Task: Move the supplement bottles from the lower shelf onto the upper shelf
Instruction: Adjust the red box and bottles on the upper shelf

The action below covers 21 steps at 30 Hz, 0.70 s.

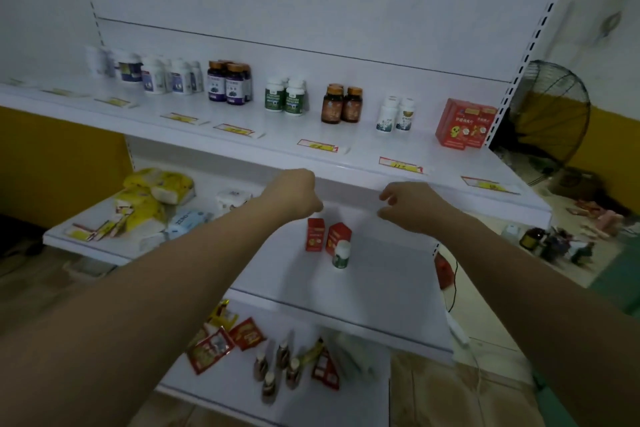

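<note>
Left hand (pixel 294 192): clenched, apparently empty, at the white metal upper shelf's (pixel 346 139) front edge.
Right hand (pixel 410 208): fingers loosely curled, released, empty.
Small white-capped, green-labelled plastic supplement bottle (pixel 341 255): upright on the lower shelf (pixel 381 270), below and between both hands, beside two red cardboard boxes (pixel 315 234).

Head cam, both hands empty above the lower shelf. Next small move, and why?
Probably lower the right hand onto the green-label bottle and close a grip round it. It stands upright on the lower shelf beside two red boxes, just below the hands. The left hand holds nothing either. Similar bottles already stand on the upper shelf.
</note>
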{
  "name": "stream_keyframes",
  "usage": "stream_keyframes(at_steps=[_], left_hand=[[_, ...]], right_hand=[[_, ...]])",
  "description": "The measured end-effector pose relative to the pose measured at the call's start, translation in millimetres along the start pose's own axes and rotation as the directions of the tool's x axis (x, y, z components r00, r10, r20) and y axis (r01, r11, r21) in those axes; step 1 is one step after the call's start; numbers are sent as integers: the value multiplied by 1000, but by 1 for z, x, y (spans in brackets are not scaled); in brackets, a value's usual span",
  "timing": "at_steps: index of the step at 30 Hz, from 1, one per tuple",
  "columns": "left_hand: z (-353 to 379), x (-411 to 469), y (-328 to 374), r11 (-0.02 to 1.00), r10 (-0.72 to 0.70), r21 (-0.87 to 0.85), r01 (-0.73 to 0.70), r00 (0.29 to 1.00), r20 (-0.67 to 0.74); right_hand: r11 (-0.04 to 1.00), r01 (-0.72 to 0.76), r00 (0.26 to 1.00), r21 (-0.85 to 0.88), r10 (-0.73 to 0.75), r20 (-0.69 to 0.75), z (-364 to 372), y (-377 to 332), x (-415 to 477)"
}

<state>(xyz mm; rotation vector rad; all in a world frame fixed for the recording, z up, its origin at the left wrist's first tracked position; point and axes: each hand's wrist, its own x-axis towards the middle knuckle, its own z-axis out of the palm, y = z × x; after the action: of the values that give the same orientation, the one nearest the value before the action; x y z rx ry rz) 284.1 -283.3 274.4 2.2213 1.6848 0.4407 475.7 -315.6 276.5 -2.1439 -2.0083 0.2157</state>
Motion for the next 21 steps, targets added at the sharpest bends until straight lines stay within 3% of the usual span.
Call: stream_keyframes(at_steps=[11,21], left_hand=[[62,32,-87,997,-73,-10,77,977,200],[127,119,-158,996,1,-84,31,935,354]], right_hand=[[991,-122,980,46,113,164,87,-15,38],[931,-338,918,138,293,268,184,-17,97]])
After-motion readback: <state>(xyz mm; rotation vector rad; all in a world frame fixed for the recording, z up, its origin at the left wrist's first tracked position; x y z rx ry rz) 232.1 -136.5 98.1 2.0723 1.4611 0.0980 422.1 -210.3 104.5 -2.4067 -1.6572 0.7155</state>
